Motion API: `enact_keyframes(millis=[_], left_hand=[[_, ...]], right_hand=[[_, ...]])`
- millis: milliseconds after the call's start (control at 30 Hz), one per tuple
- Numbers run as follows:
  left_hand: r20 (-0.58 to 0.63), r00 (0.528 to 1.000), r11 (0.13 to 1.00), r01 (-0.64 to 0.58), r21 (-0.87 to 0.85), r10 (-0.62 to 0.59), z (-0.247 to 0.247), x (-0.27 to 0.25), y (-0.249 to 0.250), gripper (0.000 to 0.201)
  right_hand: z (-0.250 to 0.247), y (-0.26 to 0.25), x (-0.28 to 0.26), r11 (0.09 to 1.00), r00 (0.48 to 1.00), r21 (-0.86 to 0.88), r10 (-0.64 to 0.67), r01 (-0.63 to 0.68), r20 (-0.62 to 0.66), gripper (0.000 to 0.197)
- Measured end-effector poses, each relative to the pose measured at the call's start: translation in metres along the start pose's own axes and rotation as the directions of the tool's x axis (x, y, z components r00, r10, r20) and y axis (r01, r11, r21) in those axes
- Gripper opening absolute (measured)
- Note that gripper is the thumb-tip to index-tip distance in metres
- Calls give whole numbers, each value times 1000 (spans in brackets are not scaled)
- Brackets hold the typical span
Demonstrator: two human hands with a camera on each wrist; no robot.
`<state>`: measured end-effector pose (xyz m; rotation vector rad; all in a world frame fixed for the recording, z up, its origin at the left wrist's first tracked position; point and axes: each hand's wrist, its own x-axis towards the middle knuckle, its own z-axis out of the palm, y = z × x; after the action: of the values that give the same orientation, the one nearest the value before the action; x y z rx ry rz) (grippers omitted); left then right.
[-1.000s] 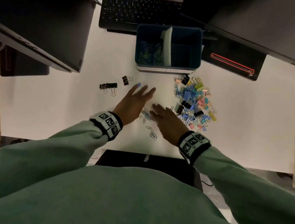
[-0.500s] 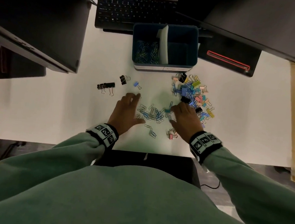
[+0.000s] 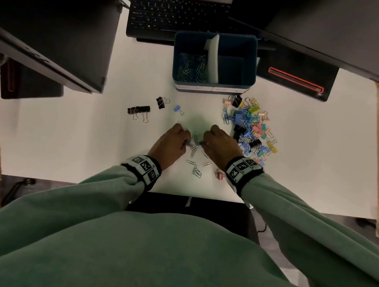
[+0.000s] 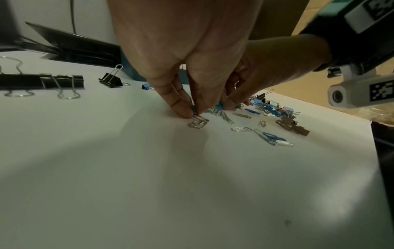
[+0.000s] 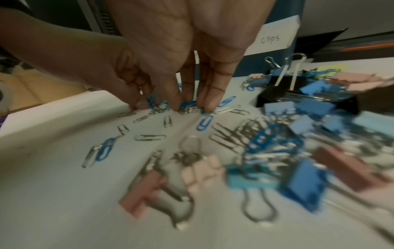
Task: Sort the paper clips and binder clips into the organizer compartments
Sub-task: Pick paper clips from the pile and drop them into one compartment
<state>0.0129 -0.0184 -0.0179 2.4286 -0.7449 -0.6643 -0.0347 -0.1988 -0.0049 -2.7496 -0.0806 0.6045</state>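
A blue organizer (image 3: 254, 63) stands at the back of the white desk, with paper clips (image 3: 192, 68) in its left compartment. Between my hands lies a small heap of blue and silver paper clips (image 3: 194, 145). My left hand (image 3: 185, 140) pinches some of them against the desk, its fingertips (image 4: 183, 109) curled down. My right hand (image 3: 204, 142) faces it, thumb and fingers (image 5: 210, 102) pinching clips (image 5: 190, 107) from the same heap. A pile of coloured binder clips (image 3: 251, 129) lies just right of my right hand.
Black binder clips (image 3: 139, 110) and a small blue one (image 3: 177, 109) lie to the left. Loose paper clips (image 3: 196, 170) and a pink binder clip (image 3: 219, 175) lie near the front edge. A keyboard (image 3: 174, 16) is behind the organizer, and monitors overhang both sides.
Both hands have drawn together at the middle of the desk. Their fingers, spread flat before, have curled down and gathered the scattered paper clips into one heap.
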Motion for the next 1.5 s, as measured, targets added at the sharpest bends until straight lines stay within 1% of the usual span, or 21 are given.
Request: enact_keyframes(millis=[100, 167, 233, 267, 367, 500, 600, 700, 767, 833, 933, 1000, 1067, 1100, 1133, 1200, 1267, 1300, 1367, 1433, 1500], left_hand=[[13, 1000, 1000, 29, -11, -29, -1, -1, 0, 13], [21, 999, 999, 38, -20, -37, -3, 0, 0, 12], [32, 999, 999, 39, -34, -38, -5, 0, -1, 11], [37, 999, 999, 37, -38, -35, -7, 0, -2, 11], [43, 998, 997, 55, -60, -52, -12, -2, -7, 10], [-17, 997, 983, 71, -167, -75, -27, -4, -6, 12], [-125, 986, 940, 62, -336, -110, -55, 2, 14, 10], [-252, 958, 906, 16, -423, -134, -93, 31, 34, 8], [-316, 941, 929, -3, -370, -123, -114, 61, 41, 8], [-332, 936, 957, 20, -289, -119, -125, 91, 42, 7], [-266, 954, 978, 88, -190, -138, -127, 110, 37, 19], [-303, 945, 986, 86, -146, -127, -124, 101, 33, 25], [-337, 934, 986, 76, -147, -122, -114, 77, 26, 26], [-311, 942, 985, 80, -153, -125, -105, 60, 20, 25], [-255, 958, 983, 88, -161, -128, -93, 43, 13, 26], [-83, 988, 982, 115, -153, -128, -67, 8, -3, 33], [87, 985, 984, 154, -87, -146, -44, -16, -16, 43], [124, 979, 985, 167, -51, -160, -34, -21, -20, 44], [90, 982, 985, 168, -27, -165, -22, -23, -24, 36], [37, 991, 991, 128, -25, -127, -15, -17, -19, 20], [43, 997, 997, 72, -11, -72, -10, -7, -10, 10]], right_hand=[[-3, 13, -6, 999, 1000, 49, 14, -13, -10, 31], [-4, 13, -9, 997, 1000, 73, -12, 12, -2, 45], [-3, 7, -6, 998, 998, 22, -56, 55, 41, 61], [-1, 4, -3, 997, 995, -10, -75, 76, 58, 62], [4, -6, 7, 992, 992, -44, -114, 116, 46, 43], [7, -11, 15, 996, 994, 1, -89, 90, 62, 25], [6, -5, 17, 988, 998, 155, -30, 20, 58, 16], [-6, 7, 7, 924, 997, 374, 56, -72, 55, 10], [-20, 13, -1, 847, 993, 517, 111, -120, 47, 9], [-39, 13, -5, 783, 991, 612, 137, -111, 5, 9], [-83, 4, 6, 670, 974, 741, 189, -36, -123, 9], [-115, -3, 27, 632, 943, 773, 227, 46, -242, 10], [-139, -9, 54, 645, 903, 754, 241, 125, -356, 10], [-145, -12, 68, 663, 890, 737, 249, 131, -383, 10], [-150, -16, 81, 673, 889, 729, 253, 122, -382, 10], [-150, -20, 100, 715, 913, 695, 233, 74, -336, 16], [-143, -18, 101, 811, 923, 584, 196, 38, -331, 28], [-137, -16, 93, 854, 916, 519, 175, 42, -362, 30], [-115, -10, 66, 912, 913, 407, 122, 52, -390, 23], [-80, 2, 33, 955, 957, 298, 82, 6, -280, 19], [-46, 15, 2, 976, 990, 211, 84, -59, -113, 24]])
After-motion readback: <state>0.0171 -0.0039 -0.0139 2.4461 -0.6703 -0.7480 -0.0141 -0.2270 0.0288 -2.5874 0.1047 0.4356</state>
